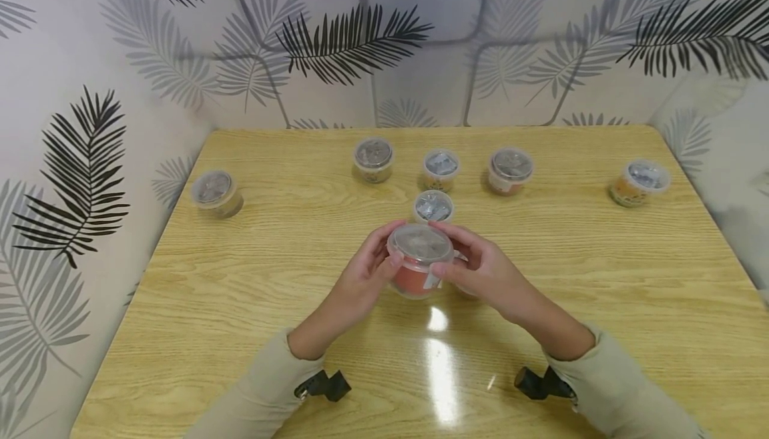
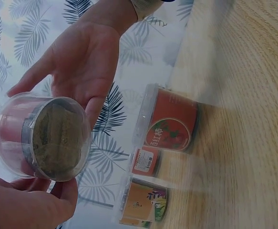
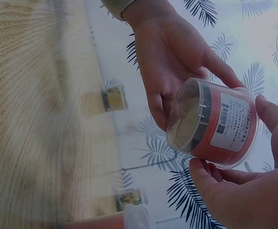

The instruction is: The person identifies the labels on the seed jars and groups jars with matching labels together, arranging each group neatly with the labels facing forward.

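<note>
A clear lidded plastic cup with a red label [image 1: 418, 262] is held just above the middle of the wooden table [image 1: 240, 292]. My left hand [image 1: 378, 259] grips its left side and my right hand [image 1: 465, 262] grips its right side, fingers curled round the rim. In the left wrist view the cup [image 2: 43, 138] shows its brownish bottom, with my left hand's fingers [image 2: 29, 205] under it and my right hand [image 2: 81, 62] behind. The right wrist view shows the cup [image 3: 215, 124] tilted, its white barcode sticker facing out, between my right hand [image 3: 243, 191] and my left hand [image 3: 177, 57].
Several similar lidded cups stand on the table: one [image 1: 433, 207] just behind my hands, three in a far row [image 1: 373, 159] [image 1: 440, 169] [image 1: 510, 170], one at the far left [image 1: 215, 192], one at the far right [image 1: 639, 182]. Leaf-patterned walls [image 1: 90, 92] enclose the table.
</note>
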Tool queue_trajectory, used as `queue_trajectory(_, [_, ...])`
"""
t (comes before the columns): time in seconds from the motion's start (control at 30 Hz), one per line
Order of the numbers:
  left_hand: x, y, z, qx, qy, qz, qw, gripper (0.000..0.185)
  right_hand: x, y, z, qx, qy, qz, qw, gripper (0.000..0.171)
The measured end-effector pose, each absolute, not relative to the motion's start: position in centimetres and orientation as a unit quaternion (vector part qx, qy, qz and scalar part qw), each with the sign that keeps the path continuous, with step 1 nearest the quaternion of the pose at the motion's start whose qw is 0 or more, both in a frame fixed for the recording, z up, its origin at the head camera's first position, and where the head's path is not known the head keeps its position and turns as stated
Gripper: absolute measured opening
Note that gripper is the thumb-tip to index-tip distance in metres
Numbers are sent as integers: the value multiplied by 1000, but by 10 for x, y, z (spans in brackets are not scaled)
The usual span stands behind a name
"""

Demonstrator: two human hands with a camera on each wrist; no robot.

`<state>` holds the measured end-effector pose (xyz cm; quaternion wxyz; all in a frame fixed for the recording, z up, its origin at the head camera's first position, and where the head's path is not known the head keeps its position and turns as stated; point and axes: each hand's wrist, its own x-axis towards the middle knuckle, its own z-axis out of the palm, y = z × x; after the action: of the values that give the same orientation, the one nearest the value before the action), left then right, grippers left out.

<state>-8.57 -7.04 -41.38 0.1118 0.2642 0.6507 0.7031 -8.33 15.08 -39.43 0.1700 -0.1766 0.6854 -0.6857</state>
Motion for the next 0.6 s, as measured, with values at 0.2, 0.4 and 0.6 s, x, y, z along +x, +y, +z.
queue_trajectory(0.2, [-82,-73,-403,248,669,694,101,41,-85,152,-396,-172,686,-689,158,61])
queue_trajectory(0.4, [-76,-72,-386,226,681,693,77,38,-84,153,-394,-143,705,-680,145,56])
queue_trajectory(0.6, [-76,-72,-385,199,688,695,63,37,-83,155,-395,-123,706,-684,137,52])
